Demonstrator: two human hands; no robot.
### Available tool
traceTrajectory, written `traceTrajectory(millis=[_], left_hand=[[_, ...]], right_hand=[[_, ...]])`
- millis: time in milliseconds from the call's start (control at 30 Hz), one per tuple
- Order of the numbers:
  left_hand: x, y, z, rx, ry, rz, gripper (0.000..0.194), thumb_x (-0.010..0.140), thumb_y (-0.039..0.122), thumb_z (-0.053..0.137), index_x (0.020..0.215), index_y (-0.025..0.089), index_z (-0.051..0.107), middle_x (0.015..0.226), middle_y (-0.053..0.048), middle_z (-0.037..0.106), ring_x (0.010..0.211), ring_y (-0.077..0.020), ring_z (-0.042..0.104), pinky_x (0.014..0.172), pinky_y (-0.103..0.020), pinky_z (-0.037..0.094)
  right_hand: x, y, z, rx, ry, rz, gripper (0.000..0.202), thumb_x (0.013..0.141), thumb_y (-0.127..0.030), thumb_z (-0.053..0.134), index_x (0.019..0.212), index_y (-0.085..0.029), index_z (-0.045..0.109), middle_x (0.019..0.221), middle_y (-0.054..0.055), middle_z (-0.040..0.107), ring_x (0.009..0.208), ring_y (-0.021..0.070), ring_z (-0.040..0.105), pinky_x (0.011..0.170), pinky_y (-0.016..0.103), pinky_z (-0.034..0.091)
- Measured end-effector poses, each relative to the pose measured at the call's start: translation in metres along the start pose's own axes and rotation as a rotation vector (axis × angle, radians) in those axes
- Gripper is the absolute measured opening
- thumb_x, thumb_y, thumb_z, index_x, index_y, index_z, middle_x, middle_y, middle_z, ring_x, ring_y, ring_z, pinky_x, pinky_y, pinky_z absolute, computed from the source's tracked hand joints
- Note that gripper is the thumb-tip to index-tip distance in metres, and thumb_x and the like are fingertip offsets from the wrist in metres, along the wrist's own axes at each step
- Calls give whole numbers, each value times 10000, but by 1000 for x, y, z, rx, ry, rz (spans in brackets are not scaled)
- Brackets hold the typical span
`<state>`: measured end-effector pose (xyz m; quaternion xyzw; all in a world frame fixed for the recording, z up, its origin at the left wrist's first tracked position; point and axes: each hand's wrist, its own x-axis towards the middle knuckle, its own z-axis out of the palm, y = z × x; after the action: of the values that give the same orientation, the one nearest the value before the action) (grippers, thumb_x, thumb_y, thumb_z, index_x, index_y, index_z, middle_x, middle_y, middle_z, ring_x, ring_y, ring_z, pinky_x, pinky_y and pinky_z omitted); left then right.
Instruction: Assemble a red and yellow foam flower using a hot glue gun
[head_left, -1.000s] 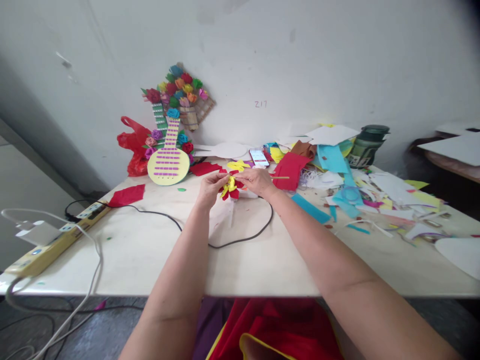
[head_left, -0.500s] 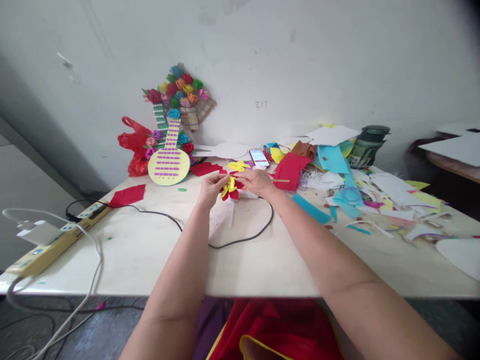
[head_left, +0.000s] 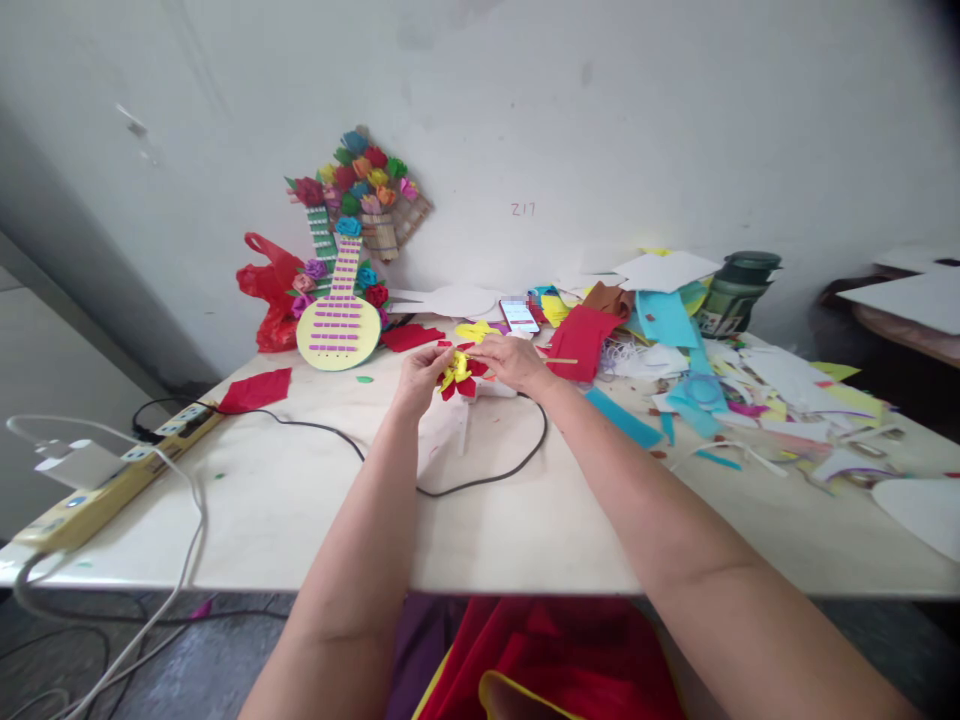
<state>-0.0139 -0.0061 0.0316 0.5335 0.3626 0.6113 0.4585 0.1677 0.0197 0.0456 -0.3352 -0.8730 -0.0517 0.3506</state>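
A red and yellow paper flower (head_left: 458, 374) is pinched at its left side by the fingers of my left hand (head_left: 421, 378), above the middle of the table. My right hand (head_left: 516, 362) closes on a thin wooden stick (head_left: 561, 361); its tail pokes out to the right, and its other end points at the flower's yellow centre. Whether the tip touches the petals is too small to tell. Beneath my right hand lies a white tool that looks like a glue gun (head_left: 501, 390), partly hidden, on a black cord (head_left: 541, 440).
Behind my hands lie a yellow paper piece (head_left: 477, 330) and a phone (head_left: 519, 316). Paper scraps (head_left: 697, 395) and a green bottle (head_left: 738, 293) crowd the right. At left stand a flower-trimmed paper guitar (head_left: 337, 333), a red bag (head_left: 271, 295) and a power strip (head_left: 112, 490).
The flower has tilted and shifted slightly left, showing more of its red petals. My right hand has moved a little left with the stick.
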Motion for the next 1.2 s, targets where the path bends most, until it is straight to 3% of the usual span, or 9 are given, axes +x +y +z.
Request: traceTrajectory(millis=[500,633,800,867,967,1100,1200], left_hand=[[-2,5,2,3,-68,-25,333,586,425,776,685,136,644,586,-17,588,488,-84,521,437,-195,366],[0,2,1,38,4,-25,352,570,450,777,638,135,637,551,-8,572,452,-72,492,417,-190,352],[6,-4,-7,71,161,20,380,554,478,770,642,131,641,521,4,552,437,-69,475,405,-186,334],[8,-5,-11,75,227,42,381,564,483,759,657,132,643,517,7,551,426,-66,464,397,-186,319],[10,-6,-15,88,313,75,360,586,472,746,666,139,636,519,12,552,426,-69,466,405,-190,327],[11,-7,-17,165,395,118,316,614,444,731,637,148,622,497,28,523,423,-65,450,415,-192,324],[11,-8,-18,225,426,150,298,640,437,707,631,150,626,495,30,511,429,-66,441,423,-196,319]], right_hand=[[0,0,0,-35,24,13,261,882,-272,479,1039,-278,688,968,19,681,872,153,598,708,250,419],[0,-4,0,-70,32,29,267,886,-272,462,1030,-261,685,971,28,677,856,159,589,699,259,414],[-4,-6,-2,-193,174,-66,276,861,-241,439,938,-175,695,969,95,662,952,217,553,796,315,403],[-6,-7,-2,-230,108,-28,268,843,-242,439,840,-165,696,871,99,673,861,218,578,736,320,406],[-10,-7,0,-268,-101,85,221,795,-261,480,816,-176,684,854,94,687,797,225,607,648,317,403],[-13,-10,4,-300,-374,232,310,726,-291,558,1004,-182,645,1011,139,676,925,291,613,708,359,436],[-15,-18,9,-285,-488,315,472,692,-217,569,1159,-147,555,1069,178,650,1011,316,585,784,396,442]])
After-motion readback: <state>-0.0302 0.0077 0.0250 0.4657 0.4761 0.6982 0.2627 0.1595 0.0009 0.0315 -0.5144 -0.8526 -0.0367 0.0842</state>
